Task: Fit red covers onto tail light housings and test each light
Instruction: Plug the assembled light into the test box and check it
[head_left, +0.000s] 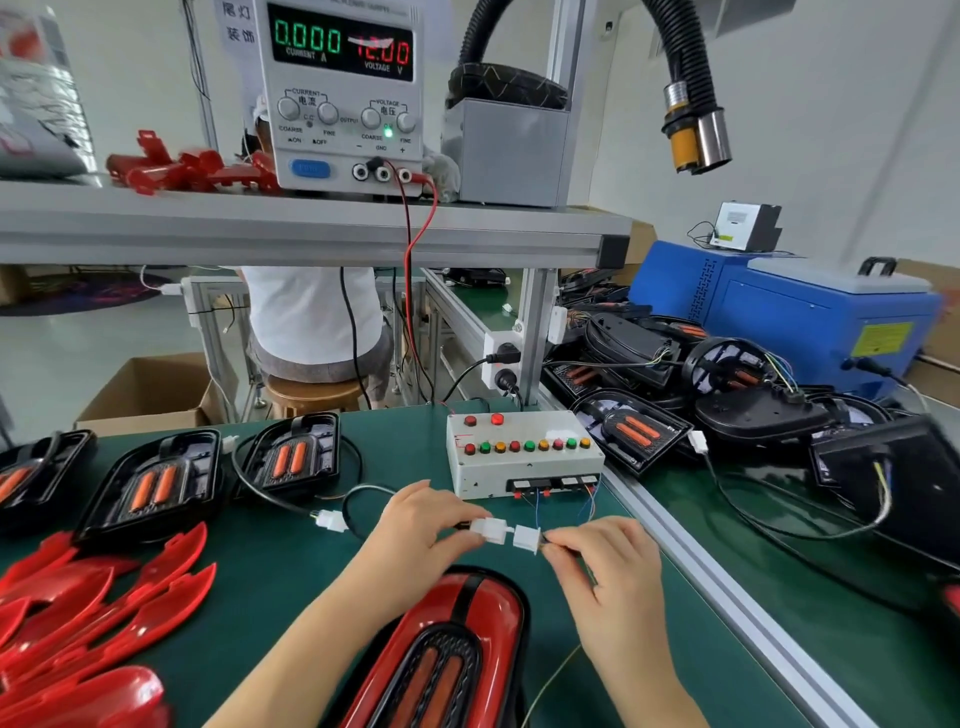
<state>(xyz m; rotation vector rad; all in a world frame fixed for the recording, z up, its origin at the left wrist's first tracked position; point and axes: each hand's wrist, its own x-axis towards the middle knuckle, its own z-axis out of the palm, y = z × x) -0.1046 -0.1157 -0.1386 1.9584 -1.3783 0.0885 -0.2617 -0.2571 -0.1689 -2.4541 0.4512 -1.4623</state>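
head view, quick notes:
- left hand (421, 525) pinching white plug (491, 530) on black lead
- right hand (608, 566) pinching mating plug (526, 538) on thin wires
- both plugs just in front of test box (524, 452), long axes in line left-to-right, faces just beside each other; can't tell if seated, so next move looks like straight push together
- covered tail light (441, 649) in front of test box, between forearms
- power supply (345, 93) above test box reads 0.000 CURRENT A, 12.00 VOLTAGE V; knobs COARSE/FINE; tag 尾灯 装饰

Assembly workshop, bench power supply (345, 98), test box (522, 452), aluminium-frame workbench (311, 223)
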